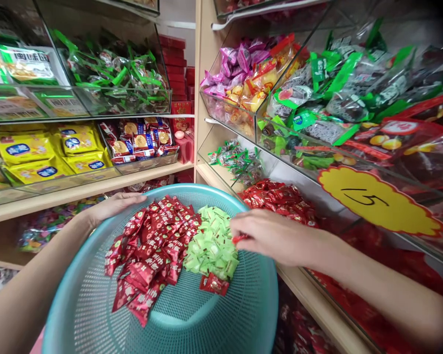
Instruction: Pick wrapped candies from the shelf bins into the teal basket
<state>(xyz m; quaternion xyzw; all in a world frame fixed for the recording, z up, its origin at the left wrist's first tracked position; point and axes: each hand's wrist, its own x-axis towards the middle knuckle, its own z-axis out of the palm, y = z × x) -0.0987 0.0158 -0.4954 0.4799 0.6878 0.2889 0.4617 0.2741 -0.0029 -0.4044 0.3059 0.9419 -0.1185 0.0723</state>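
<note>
My left hand (112, 207) grips the far left rim of a teal plastic basket (77, 295). Over the basket's right side, my right hand (260, 231) has its fingers curled round a small red-wrapped candy (240, 238), which shows only in part. A heap of red snack packets (155, 246) fills the left of the basket. Beside it lies a pile of small light-green wrapped candies (214, 241), close to my right fingers. One red-wrapped candy (214, 284) rests alone just below the green pile.
Red-wrapped candies (280, 201) fill a shelf bin just beyond my right hand. A yellow price tag (376, 199) reading 15 hangs on the right shelf. Clear bins of green-and-clear packets (110, 73) and yellow packets (25, 147) line the left shelves. A wooden upright (203, 88) stands at the corner.
</note>
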